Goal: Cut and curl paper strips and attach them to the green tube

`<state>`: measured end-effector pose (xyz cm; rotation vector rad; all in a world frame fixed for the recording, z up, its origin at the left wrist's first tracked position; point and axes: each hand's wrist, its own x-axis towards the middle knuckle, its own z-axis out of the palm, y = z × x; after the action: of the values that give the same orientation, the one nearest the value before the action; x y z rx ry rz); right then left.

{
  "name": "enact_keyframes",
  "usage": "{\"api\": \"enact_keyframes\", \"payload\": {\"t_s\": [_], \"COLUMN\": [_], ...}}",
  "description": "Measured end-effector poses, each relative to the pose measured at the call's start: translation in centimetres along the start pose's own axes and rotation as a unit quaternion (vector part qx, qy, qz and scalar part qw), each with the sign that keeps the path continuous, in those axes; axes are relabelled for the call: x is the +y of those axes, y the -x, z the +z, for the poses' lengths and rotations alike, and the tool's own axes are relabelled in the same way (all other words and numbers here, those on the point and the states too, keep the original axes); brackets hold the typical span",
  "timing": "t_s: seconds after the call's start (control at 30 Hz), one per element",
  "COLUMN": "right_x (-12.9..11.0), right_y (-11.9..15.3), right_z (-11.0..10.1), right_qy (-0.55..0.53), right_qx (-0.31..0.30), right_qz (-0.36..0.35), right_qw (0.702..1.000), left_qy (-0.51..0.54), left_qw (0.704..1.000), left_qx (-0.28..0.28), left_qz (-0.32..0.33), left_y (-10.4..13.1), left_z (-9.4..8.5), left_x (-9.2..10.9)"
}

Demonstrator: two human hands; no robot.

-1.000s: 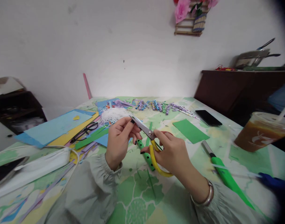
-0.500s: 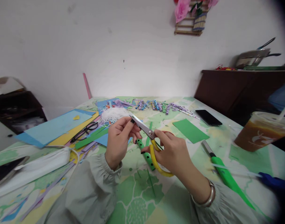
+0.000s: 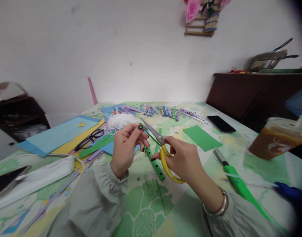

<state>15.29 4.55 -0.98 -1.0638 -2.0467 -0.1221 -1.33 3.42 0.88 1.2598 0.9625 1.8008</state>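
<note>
left hand [image 3: 126, 146] pinches a green strip [image 3: 150, 135] slanting across the gap toward right hand [image 3: 182, 158], which grips scissors [image 3: 161, 139]

Sage-grey sleeves [image 3: 91, 194] (gathered cuffs [image 3: 113, 177]) | silvery bangle [image 3: 224, 201] | black nail polish [image 3: 140, 127]

Single head-worn view — looks forward and down across desk [image 3: 190, 210] from near side, wall [image 3: 151, 49] filling upper part. Left fingers [image 3: 135, 135], right fingers [image 3: 174, 143] near centre, close to lens; sleeves [image 3: 91, 197] entering from below. Wide framing — shelf [image 3: 19, 113] at left, cabinet [image 3: 255, 95] at right.
</note>
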Motion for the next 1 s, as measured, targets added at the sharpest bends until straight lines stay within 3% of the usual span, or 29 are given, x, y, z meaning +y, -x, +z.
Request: {"api": "enact_keyframes", "payload": {"t_s": [0.2,1.0], "right_x": [-0.31,-0.32], "right_y": [-0.01,0.29], "right_z": [-0.14,0.35], "right_qy": [-0.016,-0.01], "right_qx": [-0.026,0.011], "right_qz": [0.0,-0.024], "right_qw": [1.0,1.0], "left_qy": [-0.007,0.008], "left_qw": [1.0,1.0], "left_qx": [-0.002,0.0], "left_qz": [-0.006,0.003], "left_y": [0.02,0.06], "left_z": [0.07,0.04], "left_x": [0.18,-0.04]}}
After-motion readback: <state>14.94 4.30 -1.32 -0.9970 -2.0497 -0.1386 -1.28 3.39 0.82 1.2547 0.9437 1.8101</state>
